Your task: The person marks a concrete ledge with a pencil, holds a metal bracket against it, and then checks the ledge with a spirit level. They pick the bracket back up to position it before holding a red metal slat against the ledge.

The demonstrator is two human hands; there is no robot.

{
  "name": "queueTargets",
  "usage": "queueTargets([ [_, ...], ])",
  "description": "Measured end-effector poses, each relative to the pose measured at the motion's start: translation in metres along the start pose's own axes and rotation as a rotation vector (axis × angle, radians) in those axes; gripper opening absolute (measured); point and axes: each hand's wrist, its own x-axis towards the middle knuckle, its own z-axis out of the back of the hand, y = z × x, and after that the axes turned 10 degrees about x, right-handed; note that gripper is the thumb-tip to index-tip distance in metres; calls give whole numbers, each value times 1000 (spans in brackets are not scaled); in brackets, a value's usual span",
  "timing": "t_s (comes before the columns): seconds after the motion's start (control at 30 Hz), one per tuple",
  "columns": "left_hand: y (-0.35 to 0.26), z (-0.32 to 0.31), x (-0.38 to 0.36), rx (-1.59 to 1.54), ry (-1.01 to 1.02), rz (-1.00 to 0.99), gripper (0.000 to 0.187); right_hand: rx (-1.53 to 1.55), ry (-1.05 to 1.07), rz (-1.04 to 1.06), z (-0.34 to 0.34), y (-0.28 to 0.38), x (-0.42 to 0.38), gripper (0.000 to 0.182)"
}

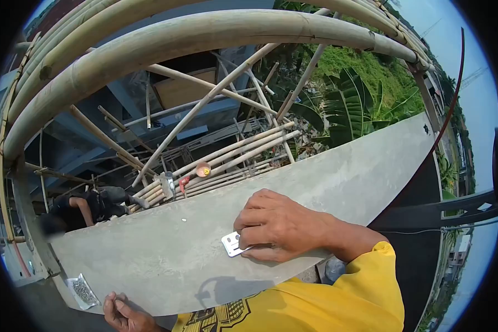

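Observation:
My right hand (279,227) is closed over a small white plate with holes and slots (232,244), which lies on the grey concrete ledge (348,171). The fingers cover the plate's right part. At the ledge's near left edge is my left hand (128,316), with its fingers curled in towards the thumb. Whatever is between those fingertips, if anything, cannot be made out. Just left of that hand, a clear plastic bag of small metal pieces, apparently screws (82,291), lies on the ledge. A tiny white bit (183,219) sits further up the surface.
Thick bamboo poles (205,34) arch over the ledge's far side. Below are bamboo scaffolding, a red power tool (183,181), an orange bowl (203,169) and another person in dark clothes (88,207). Banana plants (348,102) grow beyond. A dark cable (452,105) curves at right.

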Motion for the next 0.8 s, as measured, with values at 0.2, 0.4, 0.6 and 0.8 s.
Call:
queueTargets([
  [0.2, -2, 1, 0, -30, 10, -25, 23, 12, -12, -1, 1, 2, 0, 14],
  [0.4, -17, -3, 1, -25, 3, -42, 23, 14, -7, -6, 3, 3, 1, 14],
  [0.6, -18, -3, 2, -5, 1, -21, 23, 18, -10, -10, 2, 2, 1, 14],
  [0.8, -20, -4, 2, -21, -12, -14, 23, 21, -6, -19, 2, 3, 1, 14],
])
